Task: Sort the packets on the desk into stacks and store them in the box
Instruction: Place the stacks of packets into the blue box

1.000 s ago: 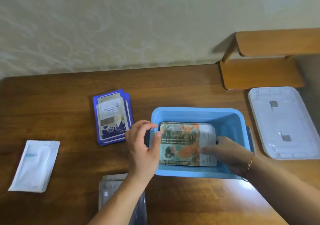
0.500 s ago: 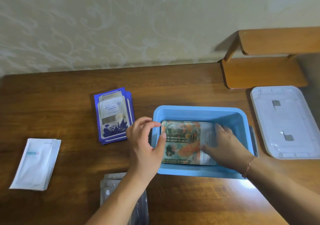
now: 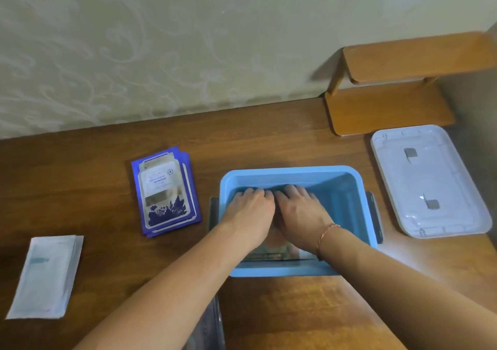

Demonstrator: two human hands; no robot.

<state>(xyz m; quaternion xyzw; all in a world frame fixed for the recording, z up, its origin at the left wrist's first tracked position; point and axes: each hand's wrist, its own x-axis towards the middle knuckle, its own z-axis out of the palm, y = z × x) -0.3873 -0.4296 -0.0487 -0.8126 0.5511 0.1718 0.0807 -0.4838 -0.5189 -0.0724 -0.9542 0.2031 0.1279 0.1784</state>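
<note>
A blue box [image 3: 347, 185] stands on the wooden desk, right of centre. Both hands are inside it, side by side. My left hand [image 3: 248, 213] and my right hand [image 3: 301, 212] lie flat, palms down, pressing on the stack of orange picture packets [image 3: 277, 250] in the box's left half; only the stack's near edge shows. A stack of purple packets [image 3: 165, 192] lies left of the box. White packets [image 3: 45, 275] are stacked at the far left. A clear packet stack [image 3: 212, 328] peeks out under my left forearm at the bottom edge.
The box's white lid [image 3: 427, 180] lies upside down at the right edge of the desk. A small wooden shelf [image 3: 390, 107] stands at the back right against the wall.
Both hands have moved from the sides of the orange packet stack onto its top, deep in the box, and now cover it. The stack sits lower in the box.
</note>
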